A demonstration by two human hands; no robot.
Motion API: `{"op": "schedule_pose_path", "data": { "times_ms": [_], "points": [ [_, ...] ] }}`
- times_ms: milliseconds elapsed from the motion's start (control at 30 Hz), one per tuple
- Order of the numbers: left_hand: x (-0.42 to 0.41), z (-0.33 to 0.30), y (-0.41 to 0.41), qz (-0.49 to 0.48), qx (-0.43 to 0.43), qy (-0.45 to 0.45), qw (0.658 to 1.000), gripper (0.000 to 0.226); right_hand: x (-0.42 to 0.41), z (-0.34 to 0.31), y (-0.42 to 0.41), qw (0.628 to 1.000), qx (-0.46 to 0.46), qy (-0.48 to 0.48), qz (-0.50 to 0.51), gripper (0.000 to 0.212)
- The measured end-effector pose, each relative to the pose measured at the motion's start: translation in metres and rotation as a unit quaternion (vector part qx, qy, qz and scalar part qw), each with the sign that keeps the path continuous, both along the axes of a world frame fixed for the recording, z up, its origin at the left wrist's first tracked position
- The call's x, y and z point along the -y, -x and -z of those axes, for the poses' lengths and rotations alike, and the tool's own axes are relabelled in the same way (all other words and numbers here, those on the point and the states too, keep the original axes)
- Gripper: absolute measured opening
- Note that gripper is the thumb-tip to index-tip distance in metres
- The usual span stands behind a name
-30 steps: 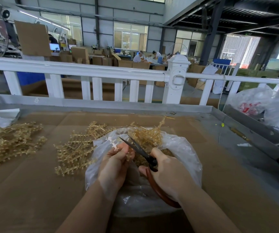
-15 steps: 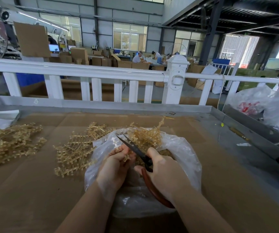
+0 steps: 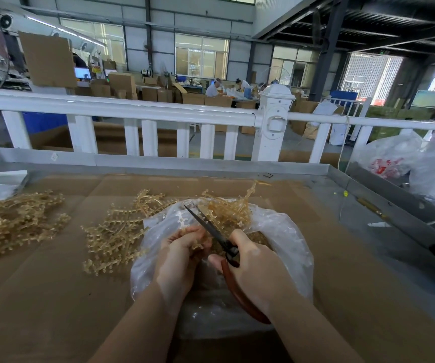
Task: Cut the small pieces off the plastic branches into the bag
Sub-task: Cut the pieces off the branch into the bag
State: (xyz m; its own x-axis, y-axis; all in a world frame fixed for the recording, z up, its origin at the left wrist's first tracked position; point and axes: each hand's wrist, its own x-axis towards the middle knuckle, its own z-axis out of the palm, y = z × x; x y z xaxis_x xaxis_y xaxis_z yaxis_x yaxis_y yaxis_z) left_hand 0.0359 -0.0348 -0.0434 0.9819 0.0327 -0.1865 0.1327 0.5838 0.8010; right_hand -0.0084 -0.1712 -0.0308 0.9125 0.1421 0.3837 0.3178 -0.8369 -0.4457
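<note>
A clear plastic bag (image 3: 287, 247) lies open on the cardboard-covered table, with amber plastic pieces inside it. My left hand (image 3: 182, 255) pinches a pale plastic branch (image 3: 183, 221) over the bag's mouth. My right hand (image 3: 253, 268) grips red-handled scissors (image 3: 211, 229), whose dark blades point up and left beside the branch. A heap of amber plastic branches (image 3: 117, 231) lies just left of the bag, and more branches (image 3: 229, 208) stick up at its far rim.
Another pile of amber branches (image 3: 14, 221) lies at the table's left. A white railing (image 3: 132, 108) runs behind the table's metal rim (image 3: 185, 166). Filled plastic bags (image 3: 394, 158) sit at the right. Bare cardboard (image 3: 41, 310) covers the near left.
The scissor blades, apart a second ago, have closed together beside the branch. Both hands have shifted slightly up and left over the bag.
</note>
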Motion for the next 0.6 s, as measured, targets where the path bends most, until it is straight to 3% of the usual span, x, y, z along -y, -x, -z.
{"op": "schedule_pose_path", "data": {
  "times_ms": [600],
  "points": [
    [-0.0028,-0.0032,0.0024,0.004,-0.001,0.01,1.0,0.009,-0.0034,0.0022,-0.0045,0.999,-0.045,-0.018,0.014,0.031]
  ]
}}
